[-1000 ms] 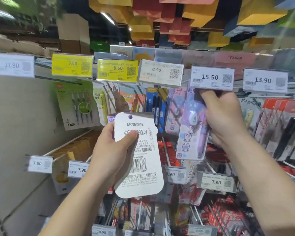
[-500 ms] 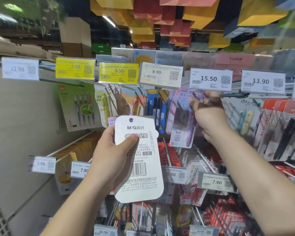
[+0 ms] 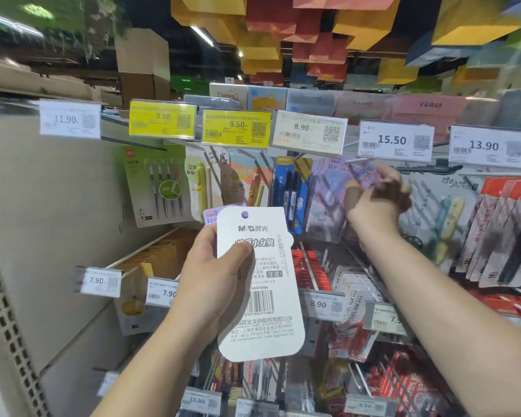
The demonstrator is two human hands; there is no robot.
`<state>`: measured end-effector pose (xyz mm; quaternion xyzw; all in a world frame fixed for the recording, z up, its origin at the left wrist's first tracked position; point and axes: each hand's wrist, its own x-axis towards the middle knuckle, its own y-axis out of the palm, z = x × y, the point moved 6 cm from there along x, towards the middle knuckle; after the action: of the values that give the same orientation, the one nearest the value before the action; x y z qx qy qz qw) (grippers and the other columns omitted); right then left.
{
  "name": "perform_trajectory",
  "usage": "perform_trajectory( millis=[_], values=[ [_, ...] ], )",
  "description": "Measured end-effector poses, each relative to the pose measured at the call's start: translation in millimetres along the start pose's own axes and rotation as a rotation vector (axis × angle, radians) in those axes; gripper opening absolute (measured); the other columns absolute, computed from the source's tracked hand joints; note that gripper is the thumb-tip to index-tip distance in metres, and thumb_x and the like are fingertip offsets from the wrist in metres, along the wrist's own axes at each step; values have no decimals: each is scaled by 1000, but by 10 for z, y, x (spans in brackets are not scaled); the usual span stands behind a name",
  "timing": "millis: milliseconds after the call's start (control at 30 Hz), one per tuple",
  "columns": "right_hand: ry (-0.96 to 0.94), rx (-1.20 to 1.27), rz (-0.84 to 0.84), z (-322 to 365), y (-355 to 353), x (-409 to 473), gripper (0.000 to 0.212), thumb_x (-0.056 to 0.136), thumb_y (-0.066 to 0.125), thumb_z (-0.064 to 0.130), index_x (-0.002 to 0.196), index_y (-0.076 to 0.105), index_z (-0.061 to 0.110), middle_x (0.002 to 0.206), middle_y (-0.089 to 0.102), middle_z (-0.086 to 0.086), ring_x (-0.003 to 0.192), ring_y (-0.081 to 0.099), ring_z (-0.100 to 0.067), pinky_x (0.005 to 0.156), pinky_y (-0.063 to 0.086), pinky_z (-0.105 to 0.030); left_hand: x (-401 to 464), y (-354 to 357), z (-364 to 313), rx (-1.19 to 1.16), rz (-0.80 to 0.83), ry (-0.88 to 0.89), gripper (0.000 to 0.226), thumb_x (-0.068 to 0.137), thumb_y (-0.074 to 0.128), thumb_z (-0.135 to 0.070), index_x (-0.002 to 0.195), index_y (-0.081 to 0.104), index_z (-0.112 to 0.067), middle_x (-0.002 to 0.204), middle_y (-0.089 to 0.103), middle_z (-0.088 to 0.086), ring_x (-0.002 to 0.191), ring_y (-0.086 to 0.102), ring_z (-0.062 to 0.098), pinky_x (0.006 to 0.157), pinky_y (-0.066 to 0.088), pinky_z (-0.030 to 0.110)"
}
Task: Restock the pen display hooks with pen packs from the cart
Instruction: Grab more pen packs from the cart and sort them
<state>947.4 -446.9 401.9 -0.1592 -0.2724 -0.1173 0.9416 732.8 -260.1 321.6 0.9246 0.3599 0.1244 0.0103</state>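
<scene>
Two hands are raised in front of a rack of hooks hung with glossy blister packs and flat card price tags [image 3: 396,140]. Left hand [image 3: 214,278] grips a stack of pen packs [image 3: 260,284] upright, thumb pressed across the white card back, fingers hidden behind; the card is matte, with rounded corners, a notched right edge, a round hang hole near its top, printed text and a barcode (a lilac edge of another pack shows behind its upper left corner). It is held below the yellow 9.50 tag [image 3: 236,127], in front of the hanging packs and not on any hook. Right hand [image 3: 373,197] is blurred, wrist bent back, fingers curled loosely near the top of a purple pack [image 3: 328,200] hanging below the 15.50 tag; whether it grips that pack I cannot tell. Red packs [image 3: 310,267] sit in rows on hooks lower down, and a perforated metal upright [image 3: 0,302] runs down the left side.
</scene>
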Motion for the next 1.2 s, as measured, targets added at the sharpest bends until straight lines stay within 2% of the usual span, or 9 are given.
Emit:
perform_trajectory(
  millis=[67,167,333,500,667,833,1000,1100,1200],
  values=[
    [-35,83,9,113,-67,-286,41,79,56,36,120,57,28,122,59,-12,124,49,-32,109,34,-37,-5,-9,12,25,-21,41,26,97,66,-22,117,63,-38,112,77,-12,104,74,16,99,55,54],
    [-119,150,262,362,-31,-809,26,85,57,39,107,66,30,111,63,-4,98,62,-20,97,52,-47,-26,19,-21,93,-93,149,25,96,68,-20,113,62,-37,108,75,-18,100,71,3,96,55,41],
    [9,21,746,459,118,-1495,60,94,55,61,147,49,32,136,40,9,119,51,-5,97,34,-22,-96,160,-103,227,-139,356,25,90,70,-30,112,61,-38,112,67,-10,108,64,9,93,52,38],
    [103,190,751,407,94,-1577,109,47,80,81,140,54,33,138,53,6,111,65,-1,100,52,-28,-213,370,-156,327,30,454,48,82,76,-19,126,57,-26,118,51,-14,108,46,-20,86,35,-1],
    [180,324,691,353,-50,-1541,71,61,83,58,125,68,32,123,70,1,102,73,-10,95,60,-42,-299,509,-215,298,209,479,67,68,65,-44,133,52,-31,124,49,-11,108,47,-25,84,33,-4],
    [192,415,705,355,-225,-1547,22,87,69,36,109,74,32,106,77,5,98,73,-13,97,56,-45,-325,603,-209,257,356,514,76,69,65,-58,139,48,-35,127,48,-10,122,49,-10,99,34,3],
    [232,561,624,237,-433,-1535,18,94,65,23,87,78,32,89,76,8,87,72,-8,85,56,-34,-388,720,-157,249,448,480,75,72,62,-69,139,47,-40,130,48,-14,123,46,-15,97,32,2],
    [449,727,601,68,-569,-1537,31,98,54,31,83,79,22,80,71,-4,70,67,-19,72,49,-38,-368,754,-62,91,413,326,64,73,58,-75,129,56,-44,135,55,-18,128,49,-8,111,39,25],
    [592,804,517,-138,-738,-1497,43,95,55,45,105,78,9,98,73,-18,86,69,-34,82,52,-43,-314,769,38,31,353,216,45,80,71,-57,123,60,-47,130,63,-2,127,56,38,108,44,58]
  ],
)
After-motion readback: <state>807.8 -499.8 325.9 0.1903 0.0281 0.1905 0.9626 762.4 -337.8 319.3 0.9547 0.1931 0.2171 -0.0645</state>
